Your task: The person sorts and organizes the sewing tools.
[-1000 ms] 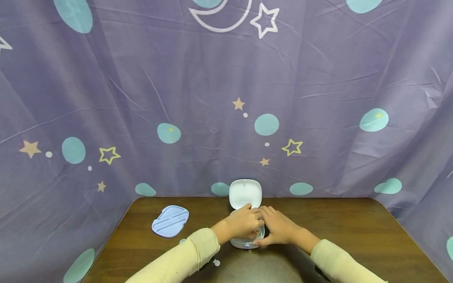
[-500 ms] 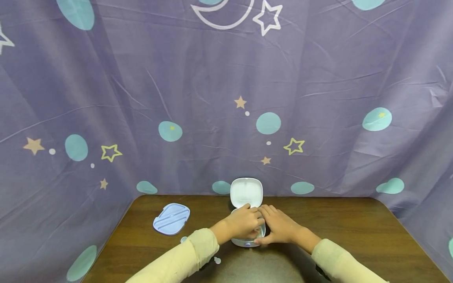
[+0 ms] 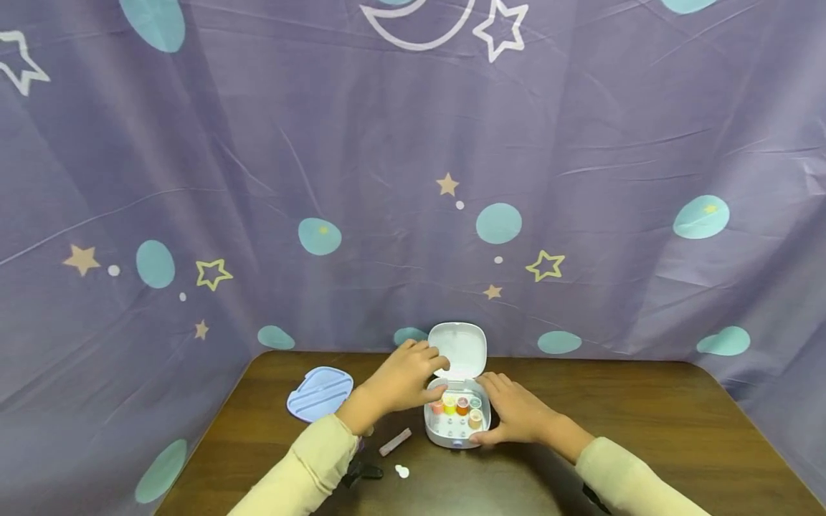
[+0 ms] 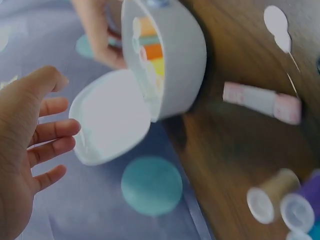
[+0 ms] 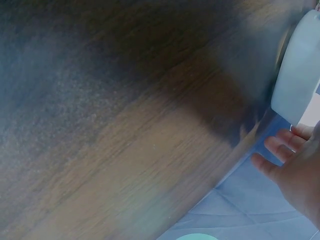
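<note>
A white sewing box (image 3: 442, 438) stands on the table with its hinged lid (image 3: 459, 347) raised at the back. Small thread spools (image 3: 462, 407) in pink, yellow, orange and other colours stand inside, behind several bare pegs. My left hand (image 3: 403, 376) hovers over the box's left side, fingers loosely spread and holding nothing, as the left wrist view also shows. My right hand (image 3: 516, 412) holds the box's right side, thumb at the front corner and fingers toward the back corner. Only part of that hand (image 5: 305, 167) appears in the right wrist view.
A light blue tray (image 3: 319, 394) lies left of the box. Nearer are a pink-and-white strip (image 3: 396, 442) and a white needle threader (image 3: 403, 471). Loose thread spools (image 4: 272, 195) lie in the left wrist view's corner. A patterned curtain (image 3: 387, 215) hangs behind the table.
My left hand has come up and left out of the box, and the spools inside now show. The right hand stays at the box's side. The head view has shifted slightly.
</note>
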Action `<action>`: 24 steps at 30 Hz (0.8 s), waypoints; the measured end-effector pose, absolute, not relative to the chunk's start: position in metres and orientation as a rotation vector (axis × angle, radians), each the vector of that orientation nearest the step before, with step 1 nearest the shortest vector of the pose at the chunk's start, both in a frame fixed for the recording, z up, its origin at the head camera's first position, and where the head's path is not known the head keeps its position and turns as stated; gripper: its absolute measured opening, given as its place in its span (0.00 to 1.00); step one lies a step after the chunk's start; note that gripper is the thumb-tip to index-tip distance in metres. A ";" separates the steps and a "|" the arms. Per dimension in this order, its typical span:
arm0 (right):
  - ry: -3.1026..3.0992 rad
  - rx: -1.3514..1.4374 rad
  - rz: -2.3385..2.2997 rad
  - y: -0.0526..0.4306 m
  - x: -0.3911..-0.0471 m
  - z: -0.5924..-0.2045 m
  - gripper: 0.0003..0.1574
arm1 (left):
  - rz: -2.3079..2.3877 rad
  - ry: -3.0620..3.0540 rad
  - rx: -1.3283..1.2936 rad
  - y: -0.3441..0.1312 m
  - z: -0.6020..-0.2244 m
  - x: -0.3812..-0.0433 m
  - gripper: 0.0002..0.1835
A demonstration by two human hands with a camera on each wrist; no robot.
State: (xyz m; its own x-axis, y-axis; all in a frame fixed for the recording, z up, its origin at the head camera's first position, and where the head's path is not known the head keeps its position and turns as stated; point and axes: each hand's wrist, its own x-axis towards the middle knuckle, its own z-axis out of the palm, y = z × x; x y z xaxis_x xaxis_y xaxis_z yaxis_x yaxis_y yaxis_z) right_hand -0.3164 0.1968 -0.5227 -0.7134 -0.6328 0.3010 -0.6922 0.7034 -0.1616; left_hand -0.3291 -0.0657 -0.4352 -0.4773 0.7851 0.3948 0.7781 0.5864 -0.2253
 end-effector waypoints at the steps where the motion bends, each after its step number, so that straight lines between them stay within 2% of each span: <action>1: -2.696 1.058 0.393 0.197 -0.316 -0.522 0.64 | -0.012 -2.373 -1.229 -0.072 -0.434 -0.328 0.14; 14: -2.718 1.045 0.385 0.197 -0.315 -0.524 0.67 | -0.091 -2.464 -1.110 -0.143 -0.457 -0.317 0.13; 24: -2.726 1.023 0.379 0.197 -0.317 -0.526 0.67 | 0.099 -2.546 -1.031 -0.168 -0.476 -0.309 0.15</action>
State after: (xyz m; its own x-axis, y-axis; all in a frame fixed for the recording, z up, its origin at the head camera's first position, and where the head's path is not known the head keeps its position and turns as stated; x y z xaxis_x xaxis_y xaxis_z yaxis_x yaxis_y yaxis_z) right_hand -0.3170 0.1967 -0.5262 -0.7386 -0.6140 0.2782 -0.6666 0.7267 -0.1659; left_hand -0.3086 -0.1675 -0.4760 -0.6531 0.6822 0.3287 0.6545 0.7268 -0.2081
